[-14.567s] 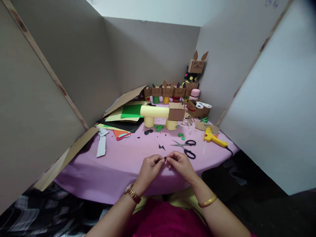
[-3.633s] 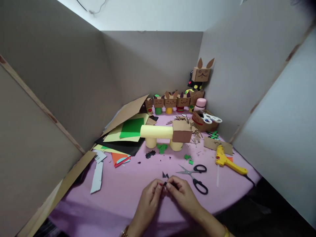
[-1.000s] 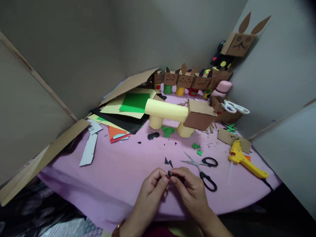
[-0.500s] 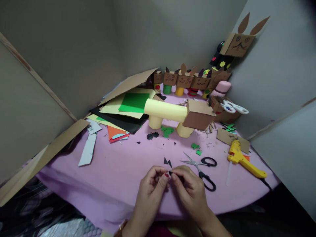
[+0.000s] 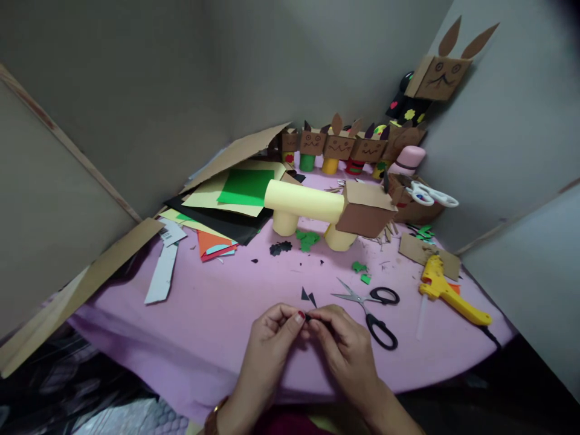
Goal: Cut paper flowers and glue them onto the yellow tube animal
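Close together over the near part of the table, my left hand (image 5: 275,341) and my right hand (image 5: 342,341) pinch a small piece of black paper (image 5: 308,318) between thumbs and fingertips. Most of that piece is hidden by the fingers. Just beyond the fingertips lie small dark paper triangles (image 5: 304,294). Open scissors with black handles (image 5: 360,298) rest to the right of my right hand. Farther back stands a figure made of a yellow paper tube body (image 5: 303,200) on short tube legs, with a cardboard box head (image 5: 368,211).
A yellow glue gun (image 5: 453,297) lies at the right. Green paper scraps (image 5: 308,240) and black cut-outs (image 5: 281,248) dot the pink cloth (image 5: 217,338). Coloured sheets (image 5: 247,186) are stacked at the left. Box-headed figures (image 5: 339,145) line the back; white scissors (image 5: 432,194) sit in a cardboard box (image 5: 414,211).
My fingers have shifted slightly on the black paper, and both hands have moved a little to the left. The things on the table stay where they were.
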The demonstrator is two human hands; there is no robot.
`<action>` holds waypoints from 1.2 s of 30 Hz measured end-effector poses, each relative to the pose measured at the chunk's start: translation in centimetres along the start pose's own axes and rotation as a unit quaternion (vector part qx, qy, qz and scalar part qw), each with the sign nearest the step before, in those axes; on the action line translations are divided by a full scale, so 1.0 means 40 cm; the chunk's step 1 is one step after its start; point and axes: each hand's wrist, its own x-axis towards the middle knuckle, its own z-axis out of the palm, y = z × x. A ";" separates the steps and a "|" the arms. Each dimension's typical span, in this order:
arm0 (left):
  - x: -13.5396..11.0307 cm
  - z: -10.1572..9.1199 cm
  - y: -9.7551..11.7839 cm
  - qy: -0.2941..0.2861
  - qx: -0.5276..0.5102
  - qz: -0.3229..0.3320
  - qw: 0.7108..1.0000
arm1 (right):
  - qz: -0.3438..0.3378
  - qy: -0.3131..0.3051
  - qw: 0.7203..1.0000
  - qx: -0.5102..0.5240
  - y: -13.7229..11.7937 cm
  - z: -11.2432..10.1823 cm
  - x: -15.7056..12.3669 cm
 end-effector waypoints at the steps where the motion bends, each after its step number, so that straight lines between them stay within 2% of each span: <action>1: 0.001 -0.001 -0.002 -0.003 -0.001 -0.004 1.000 | 0.008 -0.002 1.000 0.007 0.000 -0.001 0.001; 6: 0.003 -0.008 -0.004 -0.023 -0.002 -0.022 0.999 | 0.056 -0.026 0.997 0.051 -0.002 -0.005 0.000; 14: -0.004 -0.008 0.021 -0.043 0.001 -0.052 0.998 | 0.133 -0.058 0.982 0.124 -0.009 -0.015 0.007; 24: 0.000 -0.010 0.019 -0.062 0.031 -0.030 0.997 | 0.208 -0.073 0.957 0.189 -0.016 -0.014 0.007; 26: -0.004 -0.016 0.013 -0.044 0.058 0.023 0.997 | 0.212 -0.061 0.957 0.187 -0.014 -0.013 0.006; 28: -0.010 -0.024 0.009 -0.038 0.133 0.117 0.983 | 0.216 -0.053 0.957 0.187 -0.012 -0.012 0.004; 30: -0.016 -0.034 0.007 -0.068 0.237 0.224 0.943 | 0.217 -0.050 0.957 0.185 -0.011 -0.012 0.002; 32: -0.019 -0.043 0.007 -0.099 0.314 0.304 0.894 | 0.216 -0.054 0.958 0.181 -0.012 -0.013 0.001; 34: -0.018 -0.050 0.009 -0.099 0.354 0.353 0.860 | 0.218 -0.058 0.958 0.177 -0.013 -0.013 0.000; 36: -0.014 -0.056 0.011 -0.094 0.381 0.379 0.838 | 0.221 -0.062 0.958 0.175 -0.014 -0.014 0.001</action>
